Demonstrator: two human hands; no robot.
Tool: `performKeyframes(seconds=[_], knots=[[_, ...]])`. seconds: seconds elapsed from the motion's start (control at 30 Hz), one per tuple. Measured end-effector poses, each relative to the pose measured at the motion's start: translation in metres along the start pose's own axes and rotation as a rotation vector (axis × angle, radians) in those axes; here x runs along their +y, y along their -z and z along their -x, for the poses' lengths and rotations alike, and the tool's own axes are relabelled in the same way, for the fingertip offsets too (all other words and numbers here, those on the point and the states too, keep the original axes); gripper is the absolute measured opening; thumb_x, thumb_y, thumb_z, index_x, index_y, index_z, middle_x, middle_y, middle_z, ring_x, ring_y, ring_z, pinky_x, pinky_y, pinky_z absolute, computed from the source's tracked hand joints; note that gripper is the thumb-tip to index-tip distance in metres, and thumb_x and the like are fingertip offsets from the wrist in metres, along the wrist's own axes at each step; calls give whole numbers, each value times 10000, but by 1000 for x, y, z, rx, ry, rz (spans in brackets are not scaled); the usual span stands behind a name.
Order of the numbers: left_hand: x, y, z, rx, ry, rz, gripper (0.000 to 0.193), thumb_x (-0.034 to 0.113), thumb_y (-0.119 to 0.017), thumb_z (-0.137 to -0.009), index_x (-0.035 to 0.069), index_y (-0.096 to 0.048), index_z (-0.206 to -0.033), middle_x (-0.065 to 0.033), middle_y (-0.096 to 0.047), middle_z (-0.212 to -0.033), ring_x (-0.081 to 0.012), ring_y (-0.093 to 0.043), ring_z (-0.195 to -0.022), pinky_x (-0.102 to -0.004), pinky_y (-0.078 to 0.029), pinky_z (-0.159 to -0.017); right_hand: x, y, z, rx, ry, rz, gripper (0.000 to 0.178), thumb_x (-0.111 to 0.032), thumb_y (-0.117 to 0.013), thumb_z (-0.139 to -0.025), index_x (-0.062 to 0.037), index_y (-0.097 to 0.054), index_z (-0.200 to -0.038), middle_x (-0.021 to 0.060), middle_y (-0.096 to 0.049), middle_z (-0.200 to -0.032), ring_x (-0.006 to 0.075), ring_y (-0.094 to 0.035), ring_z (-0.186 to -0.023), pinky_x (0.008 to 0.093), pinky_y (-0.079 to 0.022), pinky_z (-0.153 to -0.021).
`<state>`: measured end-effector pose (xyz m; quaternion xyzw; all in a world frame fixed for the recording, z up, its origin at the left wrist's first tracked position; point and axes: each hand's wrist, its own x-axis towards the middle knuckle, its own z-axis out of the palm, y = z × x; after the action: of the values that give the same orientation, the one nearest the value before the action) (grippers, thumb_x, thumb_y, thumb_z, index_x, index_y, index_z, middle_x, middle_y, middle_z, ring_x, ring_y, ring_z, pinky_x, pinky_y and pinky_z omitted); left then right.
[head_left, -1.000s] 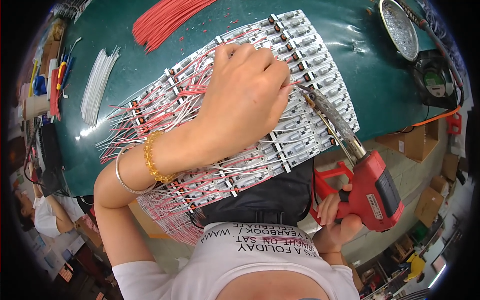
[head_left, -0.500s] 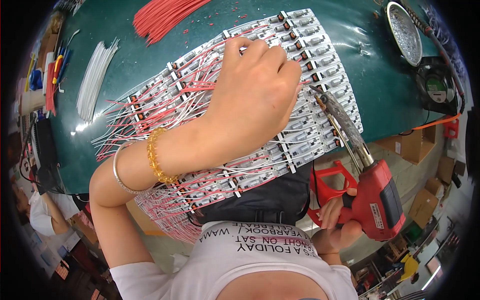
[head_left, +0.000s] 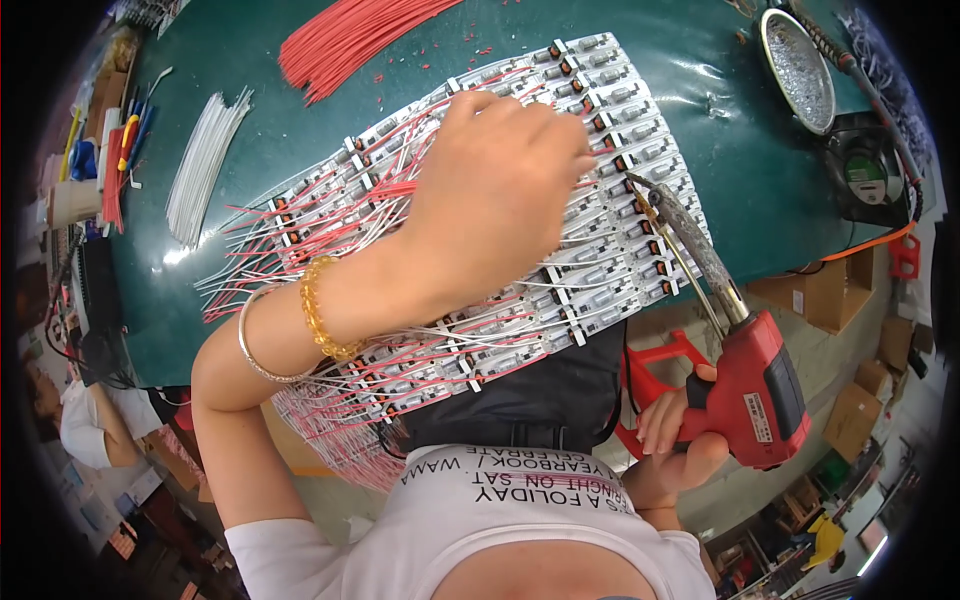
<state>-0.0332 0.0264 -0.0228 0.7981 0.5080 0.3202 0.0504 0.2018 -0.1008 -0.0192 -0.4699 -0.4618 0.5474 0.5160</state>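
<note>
My left hand (head_left: 505, 185), with two bracelets at the wrist, is closed above a panel of small circuit boards (head_left: 625, 110). A bunch of short red wires (head_left: 395, 188) sticks out from its palm side, and one red wire end shows by its fingertips. The fingertips are partly hidden. My right hand (head_left: 668, 428) grips the handle of a red soldering gun (head_left: 758, 395). The gun's dark tip points up and left, close to the boards just right of my left fingers. Red and white wires (head_left: 300, 240) trail across the panel's left part.
A pile of red wires (head_left: 350, 45) and a bundle of white wires (head_left: 205, 165) lie on the green table (head_left: 700, 30). An oval metal dish (head_left: 798, 72) stands at the far right beside a black device (head_left: 868, 170). Hand tools (head_left: 125, 145) are at the left.
My left hand has shifted slightly down in the picture, and its fingers have turned a little. The view has moved slightly. The soldering gun stays nearly where it was.
</note>
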Motion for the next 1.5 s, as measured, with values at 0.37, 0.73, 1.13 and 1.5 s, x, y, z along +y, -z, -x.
performKeyframes(seconds=[0.37, 0.73, 1.13, 1.5], knots=[[-6, 10, -4, 30, 289, 252, 122, 49, -651, -798, 46, -642, -920, -70, -668, -716, -222, -606, -644, -328, -438, -731, 2, 10, 4, 1, 7, -53, 801, -595, -506, -860, 91, -364, -1248, -16, -400, -476, 90, -390, -359, 227, -367, -385], [14, 23, -7, 21, -44, 69, 68, 19, -697, -735, 70, -662, -763, -22, -625, -667, -174, -557, -576, -352, -409, -827, -4, 15, 12, 33, -11, -44, 830, -613, -514, -848, 86, -348, -1265, -23, -424, -482, 95, -410, -358, 226, -391, -394], [14, -4, 12, 1, -3, 81, 139, 95, -699, -765, 80, -561, -753, -26, -538, -694, -215, -493, -705, -360, -343, -756, 6, 10, 15, -6, -28, 18, 882, -671, -527, -798, 58, -355, -1264, -16, -441, -486, 102, -423, -369, 228, -392, -399], [13, -9, 15, 19, -52, 9, 162, 77, -698, -755, 80, -536, -760, -28, -518, -689, -222, -500, -708, -372, -355, -760, 20, 37, 34, 134, -38, 153, 733, -612, -550, -826, 36, -425, -1145, 5, -451, -498, 125, -438, -387, 237, -389, -415]])
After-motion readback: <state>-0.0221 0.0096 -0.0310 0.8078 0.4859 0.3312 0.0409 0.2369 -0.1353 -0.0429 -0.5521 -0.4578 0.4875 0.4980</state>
